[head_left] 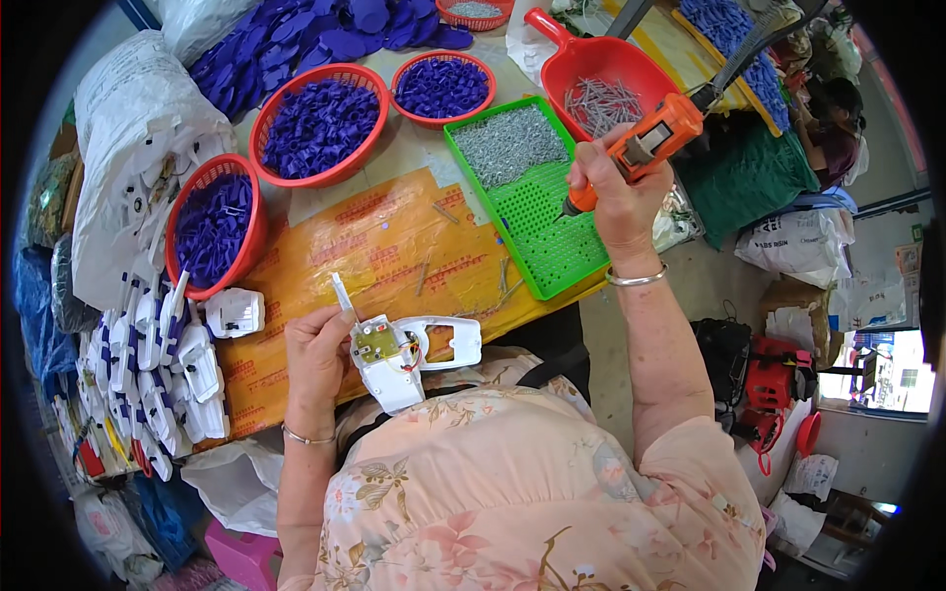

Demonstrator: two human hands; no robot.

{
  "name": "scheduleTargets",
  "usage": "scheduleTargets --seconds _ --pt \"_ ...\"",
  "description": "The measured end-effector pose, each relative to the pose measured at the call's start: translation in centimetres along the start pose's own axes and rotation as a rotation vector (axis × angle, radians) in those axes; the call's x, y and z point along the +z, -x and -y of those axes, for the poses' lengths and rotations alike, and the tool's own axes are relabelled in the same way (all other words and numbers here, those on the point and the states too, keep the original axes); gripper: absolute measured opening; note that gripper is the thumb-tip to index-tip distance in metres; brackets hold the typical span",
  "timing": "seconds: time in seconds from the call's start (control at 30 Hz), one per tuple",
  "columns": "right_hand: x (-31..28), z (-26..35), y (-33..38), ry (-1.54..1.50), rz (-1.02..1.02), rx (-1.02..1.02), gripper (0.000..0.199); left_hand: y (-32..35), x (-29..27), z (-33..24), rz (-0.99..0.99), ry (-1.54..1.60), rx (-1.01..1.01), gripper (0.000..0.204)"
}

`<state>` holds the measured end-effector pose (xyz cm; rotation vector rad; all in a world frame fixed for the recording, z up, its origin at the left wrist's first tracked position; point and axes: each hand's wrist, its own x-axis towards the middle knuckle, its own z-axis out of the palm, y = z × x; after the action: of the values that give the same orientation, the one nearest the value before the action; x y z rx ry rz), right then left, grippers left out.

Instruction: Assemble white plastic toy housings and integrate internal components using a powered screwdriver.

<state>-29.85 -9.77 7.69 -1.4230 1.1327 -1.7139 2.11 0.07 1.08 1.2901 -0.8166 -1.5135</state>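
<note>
My left hand (pixel 317 360) is closed at the left edge of a white plastic housing (pixel 398 392), beside a slim white piece that points up past my fingers. The housing has a looped handle on its right, and a green circuit board (pixel 376 342) with thin wires shows in its open body. It sits at the table's near edge, close to my shirt. In my right hand (pixel 623 202) is an orange electric screwdriver (pixel 658 133), its dark tip pointing down-left over a green perforated tray (pixel 566 264). Small silver screws (pixel 507 146) are heaped in the tray's far half.
Red baskets (pixel 258 138) of purple parts stand at the far left. A red scoop (pixel 557 74) holding long screws is beyond the tray. White and purple housings (pixel 158 360) pile up at the left. Loose long screws lie on the orange-covered table (pixel 345 246).
</note>
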Motion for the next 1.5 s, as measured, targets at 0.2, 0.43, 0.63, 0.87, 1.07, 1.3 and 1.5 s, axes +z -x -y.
scheduleTargets --seconds 0.2,0.43,0.63,0.87,1.07,1.3,1.5 --pt "0.2 0.7 -0.1 -0.004 0.04 0.023 0.015 -0.1 -0.2 0.1 -0.023 0.024 -0.032 0.015" --pt "3.6 4.7 0.4 -0.293 0.114 -0.033 0.017 0.2 0.4 0.0 -0.12 -0.03 -0.056 0.017" --pt "9.1 7.0 4.4 -0.365 0.571 0.081 0.048 -0.4 0.5 0.2 -0.059 0.027 -0.037 0.019" --pt "14.8 5.5 6.7 -0.405 0.657 0.078 0.033 -0.2 0.9 -0.3 -0.027 0.111 -0.015 0.018" --pt "15.4 4.7 6.5 -0.404 0.699 0.008 0.047 -0.3 0.4 0.5 -0.035 0.1 -0.047 0.018" --pt "16.1 4.2 7.4 -0.446 0.604 0.032 0.053 -0.3 0.6 0.2 -0.003 0.094 0.018 0.018" --pt "16.4 3.6 7.6 -0.433 0.629 0.001 0.056 -0.3 0.4 0.7 -0.009 0.1 0.032 0.018"
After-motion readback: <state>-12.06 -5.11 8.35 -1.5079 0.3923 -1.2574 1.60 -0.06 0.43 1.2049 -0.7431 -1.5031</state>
